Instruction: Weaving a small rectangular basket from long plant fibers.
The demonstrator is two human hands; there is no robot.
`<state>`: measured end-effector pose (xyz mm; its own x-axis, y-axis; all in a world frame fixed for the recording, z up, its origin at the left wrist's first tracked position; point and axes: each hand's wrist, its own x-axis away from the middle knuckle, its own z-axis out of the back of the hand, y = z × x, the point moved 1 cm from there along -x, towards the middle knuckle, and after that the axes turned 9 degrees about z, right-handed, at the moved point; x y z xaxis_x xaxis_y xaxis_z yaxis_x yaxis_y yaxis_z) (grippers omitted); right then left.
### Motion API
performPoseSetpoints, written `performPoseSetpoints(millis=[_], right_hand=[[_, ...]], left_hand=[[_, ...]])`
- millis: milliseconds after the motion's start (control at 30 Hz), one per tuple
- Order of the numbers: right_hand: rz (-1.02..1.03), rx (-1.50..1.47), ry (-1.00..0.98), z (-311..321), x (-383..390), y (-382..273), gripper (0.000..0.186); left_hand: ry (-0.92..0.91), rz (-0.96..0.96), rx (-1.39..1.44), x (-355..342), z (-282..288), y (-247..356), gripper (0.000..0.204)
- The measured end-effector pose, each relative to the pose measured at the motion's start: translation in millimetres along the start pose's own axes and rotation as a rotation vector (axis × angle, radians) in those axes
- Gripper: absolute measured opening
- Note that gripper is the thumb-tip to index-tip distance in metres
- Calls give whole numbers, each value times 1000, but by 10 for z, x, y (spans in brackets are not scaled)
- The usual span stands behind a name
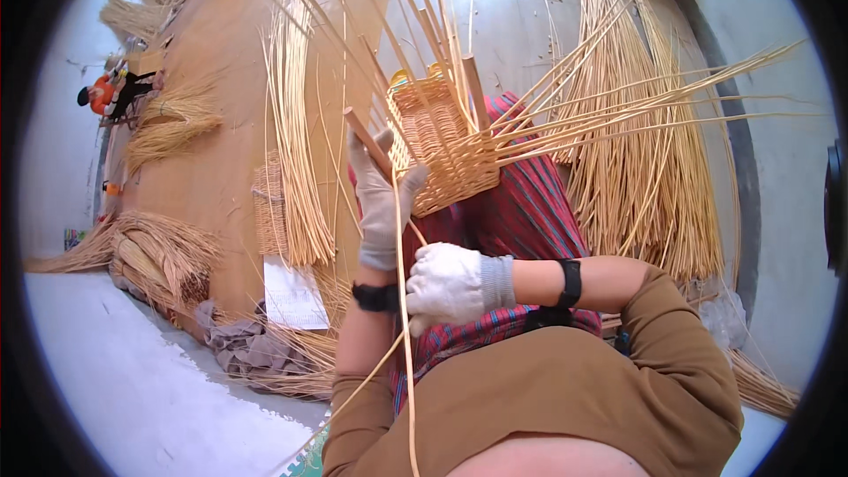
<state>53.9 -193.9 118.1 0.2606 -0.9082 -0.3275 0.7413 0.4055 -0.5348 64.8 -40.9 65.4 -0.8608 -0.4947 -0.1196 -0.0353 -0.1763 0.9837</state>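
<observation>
A partly woven rectangular wicker basket [442,146] rests tilted over my lap on red striped cloth [534,216], with long loose canes [609,119] fanning out from it. My left hand [384,203], in a pale knit glove, grips a thick wooden stick [362,137] at the basket's left side, with pale cane strands running past its thumb. Just below it, my right hand [446,283], gloved in white, is closed with curled fingers at a long cane strand [399,247] that hangs down across my left forearm toward my body. What lies inside its fingers is partly hidden.
Long cane bundles [654,203] lie at the right, others [296,124] on brown board [221,181] to the left, beside a woven panel [269,199] and white paper [291,296]. Grey cloth [256,353] lies lower left. A co-worker [110,93] in orange sits at the far left.
</observation>
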Motion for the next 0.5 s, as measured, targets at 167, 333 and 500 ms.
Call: performPoseSetpoints(millis=[167,333,500], right_hand=[[-160,-224,654,209,880,711,23],[-309,-671,1174,330,1049,1076,20],[-855,-244,1096,587,888,813,14]], left_hand=[[58,159,627,13,38,-161,53],[16,210,160,14,47,-258,38],[-54,285,221,50,39,-486,34]])
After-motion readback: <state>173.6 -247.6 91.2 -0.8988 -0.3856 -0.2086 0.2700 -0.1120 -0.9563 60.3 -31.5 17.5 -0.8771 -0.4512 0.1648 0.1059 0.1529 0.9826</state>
